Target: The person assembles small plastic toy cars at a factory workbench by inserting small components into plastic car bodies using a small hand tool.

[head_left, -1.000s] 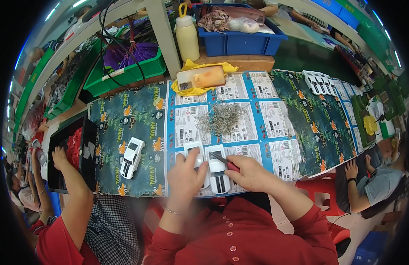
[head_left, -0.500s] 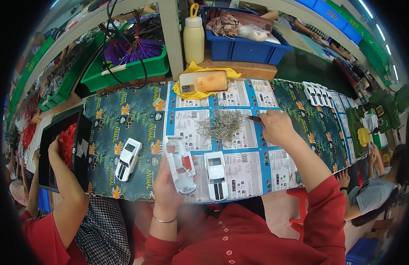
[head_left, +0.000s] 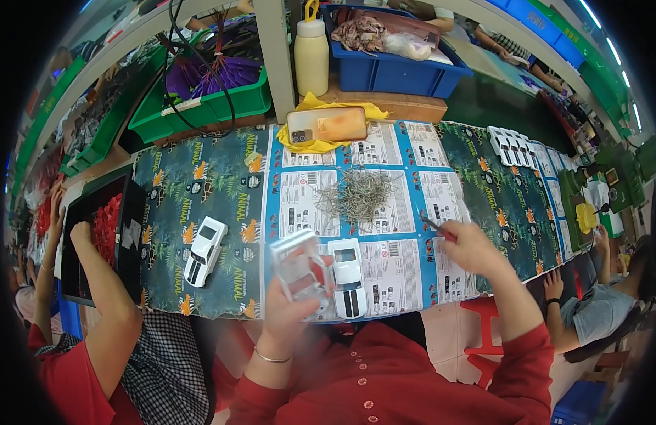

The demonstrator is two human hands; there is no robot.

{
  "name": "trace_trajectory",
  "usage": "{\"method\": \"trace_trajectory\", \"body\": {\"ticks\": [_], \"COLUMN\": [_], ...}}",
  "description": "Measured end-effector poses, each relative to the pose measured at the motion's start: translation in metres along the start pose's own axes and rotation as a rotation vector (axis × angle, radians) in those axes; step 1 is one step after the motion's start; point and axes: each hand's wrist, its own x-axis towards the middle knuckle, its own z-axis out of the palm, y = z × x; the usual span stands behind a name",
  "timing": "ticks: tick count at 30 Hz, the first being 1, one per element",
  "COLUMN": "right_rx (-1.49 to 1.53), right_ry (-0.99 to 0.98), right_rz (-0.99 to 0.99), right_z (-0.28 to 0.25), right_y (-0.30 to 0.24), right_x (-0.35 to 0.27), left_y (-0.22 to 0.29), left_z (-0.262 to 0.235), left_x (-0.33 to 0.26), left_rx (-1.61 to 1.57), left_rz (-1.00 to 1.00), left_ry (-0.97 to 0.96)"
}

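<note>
A long worktable covered in glossy dark-green and white-and-blue printed sheets (head_left: 228, 205) fills the middle. Along its far side sit a green plastic bin of purple pieces (head_left: 221, 106) and a blue plastic bin (head_left: 395, 74); a black plastic box of red pieces (head_left: 131, 205) stands at the left. The cream bottle with a yellow loop (head_left: 311, 64) stands beside the blue bin.

Over the near edge, the left hand (head_left: 285, 310) curls thumb and fingers around a hollow white plastic car shell (head_left: 299, 269), blurred and lifted above the sheets. Just right of it lies a white toy car with black stripes (head_left: 348, 276). A tangled heap of thin metallic strands (head_left: 357, 195) lies beyond.

Farther right, the right hand (head_left: 477, 248) pinches a slim dark-tipped tool with a red handle (head_left: 435, 227), its tip pointing away from the shell.
</note>
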Motion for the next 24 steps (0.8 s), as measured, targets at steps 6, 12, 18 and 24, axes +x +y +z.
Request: {"method": "trace_trajectory", "body": {"ticks": [6,12,18,24], "right_rx": [0.453,0.549,0.596,0.6], "right_ry": [-0.108,-0.121,-0.072,0.032], "right_rz": [-0.068,-0.243,-0.35,-0.375], "right_z": [0.026,0.039,0.045,0.054], "right_y": [-0.055,-0.074,-0.076,-0.072], "right_x": [-0.051,-0.063,-0.065,-0.066], "left_y": [-0.024,-0.029,-0.023,-0.016], "left_z": [0.033,0.03,0.027,0.028], "left_x": [0.001,-0.002,0.0,0.001], "left_rx": [0.459,0.464,-0.098,-0.276], "left_rz": [-0.001,-0.019,-0.096,-0.13], "left_ry": [-0.33,-0.291,-0.099,-0.073]}}
